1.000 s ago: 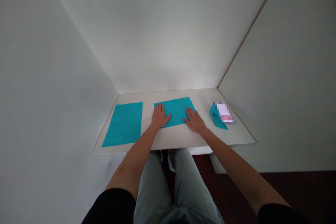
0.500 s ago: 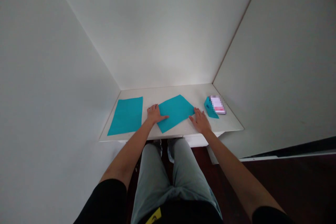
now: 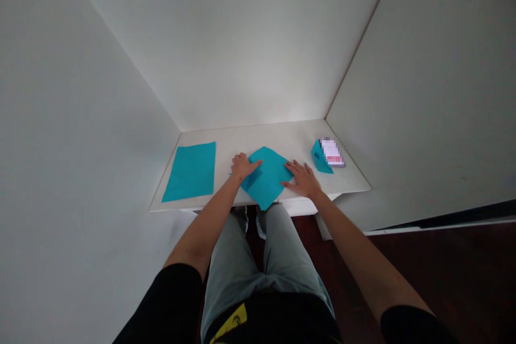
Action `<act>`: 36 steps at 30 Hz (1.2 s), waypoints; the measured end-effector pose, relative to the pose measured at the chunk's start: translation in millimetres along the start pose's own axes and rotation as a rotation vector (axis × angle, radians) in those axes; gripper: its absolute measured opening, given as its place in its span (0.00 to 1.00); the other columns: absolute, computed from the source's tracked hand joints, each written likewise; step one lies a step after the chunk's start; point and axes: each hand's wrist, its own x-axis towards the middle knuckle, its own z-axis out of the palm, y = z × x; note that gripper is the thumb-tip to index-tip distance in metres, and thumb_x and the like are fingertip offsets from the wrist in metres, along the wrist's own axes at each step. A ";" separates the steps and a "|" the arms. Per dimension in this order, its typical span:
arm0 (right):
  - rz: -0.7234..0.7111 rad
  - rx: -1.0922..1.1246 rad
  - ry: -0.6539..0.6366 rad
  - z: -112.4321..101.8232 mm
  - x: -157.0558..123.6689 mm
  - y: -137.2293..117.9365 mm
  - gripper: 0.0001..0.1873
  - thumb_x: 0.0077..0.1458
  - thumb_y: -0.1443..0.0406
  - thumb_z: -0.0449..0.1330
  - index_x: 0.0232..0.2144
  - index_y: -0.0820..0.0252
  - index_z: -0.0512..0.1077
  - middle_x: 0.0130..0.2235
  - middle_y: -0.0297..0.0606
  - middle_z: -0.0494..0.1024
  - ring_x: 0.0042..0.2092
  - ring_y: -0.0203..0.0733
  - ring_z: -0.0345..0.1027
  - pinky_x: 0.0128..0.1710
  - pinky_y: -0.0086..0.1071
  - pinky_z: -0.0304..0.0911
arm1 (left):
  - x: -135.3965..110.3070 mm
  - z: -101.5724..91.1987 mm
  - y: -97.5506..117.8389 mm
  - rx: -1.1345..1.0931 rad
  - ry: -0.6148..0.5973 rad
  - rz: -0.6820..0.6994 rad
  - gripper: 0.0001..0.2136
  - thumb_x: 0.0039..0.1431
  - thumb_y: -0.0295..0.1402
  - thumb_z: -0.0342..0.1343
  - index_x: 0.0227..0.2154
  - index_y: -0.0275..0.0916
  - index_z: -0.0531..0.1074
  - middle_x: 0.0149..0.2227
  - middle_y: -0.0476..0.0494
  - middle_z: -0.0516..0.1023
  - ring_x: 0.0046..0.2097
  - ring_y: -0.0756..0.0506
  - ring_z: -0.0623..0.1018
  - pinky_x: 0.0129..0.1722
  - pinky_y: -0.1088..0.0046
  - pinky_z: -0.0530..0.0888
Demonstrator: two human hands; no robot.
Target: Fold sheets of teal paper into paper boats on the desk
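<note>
Here, grips released: left hand [image 3: 243, 166] on teal sheet [image 3: 266, 178], right hand [image 3: 302, 180] at edge; second sheet [image 3: 189, 171] apart.

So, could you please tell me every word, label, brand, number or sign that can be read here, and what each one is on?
No text can be read clearly in this view.
The white and pink item resting against the folded teal paper is pixelated, so any print on it is unreadable.
The yellow strip on the black clothing carries dark marks too small and blurred to read.
</note>
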 end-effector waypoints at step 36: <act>0.235 0.425 0.338 17.4 3.2 31.5 0.34 0.69 0.44 0.54 0.62 0.64 0.73 0.60 0.59 0.81 0.60 0.59 0.76 0.62 0.53 0.69 | -253.3 -112.1 -67.3 -1.005 0.165 0.692 0.16 0.70 0.38 0.66 0.58 0.47 0.82 0.54 0.43 0.87 0.51 0.42 0.87 0.56 0.64 0.83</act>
